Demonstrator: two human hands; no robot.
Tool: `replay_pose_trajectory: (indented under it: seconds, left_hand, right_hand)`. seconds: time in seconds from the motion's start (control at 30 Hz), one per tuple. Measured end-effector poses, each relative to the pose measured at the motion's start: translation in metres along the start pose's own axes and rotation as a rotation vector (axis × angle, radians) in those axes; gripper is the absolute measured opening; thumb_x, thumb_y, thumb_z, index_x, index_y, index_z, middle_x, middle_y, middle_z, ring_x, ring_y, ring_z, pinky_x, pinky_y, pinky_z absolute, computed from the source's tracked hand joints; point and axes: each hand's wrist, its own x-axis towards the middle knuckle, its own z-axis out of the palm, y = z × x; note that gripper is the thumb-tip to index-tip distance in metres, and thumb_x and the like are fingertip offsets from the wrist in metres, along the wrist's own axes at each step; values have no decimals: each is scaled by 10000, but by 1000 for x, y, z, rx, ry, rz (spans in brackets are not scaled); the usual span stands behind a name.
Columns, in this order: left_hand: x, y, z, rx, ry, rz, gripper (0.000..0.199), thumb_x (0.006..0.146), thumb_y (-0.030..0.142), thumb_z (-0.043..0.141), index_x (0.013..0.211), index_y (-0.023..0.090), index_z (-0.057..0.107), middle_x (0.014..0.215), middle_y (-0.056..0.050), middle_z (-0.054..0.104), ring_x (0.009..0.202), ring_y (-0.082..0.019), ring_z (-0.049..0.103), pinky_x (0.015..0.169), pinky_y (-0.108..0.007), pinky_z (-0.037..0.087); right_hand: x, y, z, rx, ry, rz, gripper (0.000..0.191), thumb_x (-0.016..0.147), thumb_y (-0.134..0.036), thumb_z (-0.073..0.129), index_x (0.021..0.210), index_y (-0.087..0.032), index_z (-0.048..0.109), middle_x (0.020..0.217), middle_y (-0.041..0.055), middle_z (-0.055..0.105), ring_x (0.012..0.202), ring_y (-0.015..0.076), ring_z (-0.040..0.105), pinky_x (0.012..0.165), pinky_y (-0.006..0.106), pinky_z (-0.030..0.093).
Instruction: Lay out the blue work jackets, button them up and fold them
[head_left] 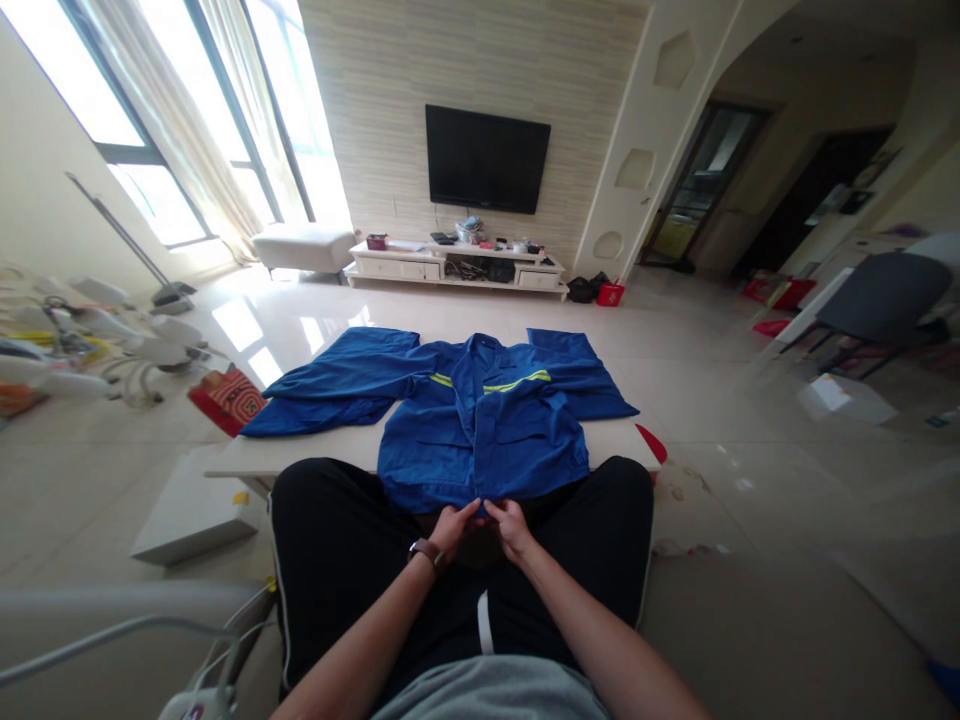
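Where the blue jacket (517, 430) hangs toward the lap, its hem sits between pinched fingers of left hand (451, 530) and right hand (511, 528); clutter tops the white cabinet (397, 268).

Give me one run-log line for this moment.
left hand: grips blue jacket hem; right hand: grips hem; jacket: spread over white table

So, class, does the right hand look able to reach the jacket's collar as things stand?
Probably yes, perhaps with a lean: the right hand is at the hem of the jacket, and nothing lies on it between there and the collar.
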Motion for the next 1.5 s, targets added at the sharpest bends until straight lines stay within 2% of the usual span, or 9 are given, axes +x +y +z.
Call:
replay_pose_trajectory:
  seconds: [0.23, 0.4, 0.93, 1.13, 1.33, 1.5]
  left_hand:
    - [-4, 4, 1, -6, -56, -14, 469, 680, 482, 890, 793, 57, 725, 750, -144, 739, 651, -166, 698, 587, -230, 502]
    - [-4, 3, 1, 1, -38, -12, 477, 670, 487, 893, 794, 56, 731, 737, -138, 735, 627, -157, 682, 566, -227, 480]
    - [-1, 2, -1, -32, -45, -37, 511, 588, 505, 927, 781, 82, 713, 737, -100, 718, 624, -132, 646, 619, -235, 499]
    - [-4, 4, 0, -14, -77, -42, 505, 614, 520, 914, 792, 86, 725, 736, -96, 718, 629, -128, 643, 604, -228, 483]
    - [-4, 0, 1, 84, -56, 12, 494, 655, 549, 872, 734, 84, 727, 680, -108, 712, 580, -138, 627, 580, -243, 468]
    - [-4, 0, 0, 229, 24, 137, 388, 651, 450, 878, 644, 99, 710, 637, -108, 708, 545, -159, 618, 543, -258, 463]
  right_hand:
    - [-3, -1, 2, 31, 9, 16, 508, 540, -500, 922, 785, -141, 659, 636, 8, 649, 528, 117, 555, 518, 236, 398]
    - [-6, -5, 1, 57, 24, 7, 502, 528, -458, 934, 811, -148, 659, 700, 17, 681, 553, 112, 561, 542, 236, 422]
    - [-10, -10, 0, 111, -38, 25, 476, 517, -410, 934, 821, -139, 689, 709, 32, 696, 554, 114, 558, 539, 237, 420]
    - [-9, -8, 2, 78, 26, -26, 440, 526, -394, 911, 814, -156, 679, 717, 28, 705, 548, 117, 549, 552, 254, 438]
    - [-4, -6, 2, 21, 102, -51, 367, 553, -375, 871, 772, -162, 668, 677, 32, 688, 536, 140, 557, 517, 264, 424]
    - [-4, -8, 0, 47, 64, -35, 345, 556, -359, 875, 747, -154, 673, 674, 40, 688, 518, 130, 552, 512, 261, 428]
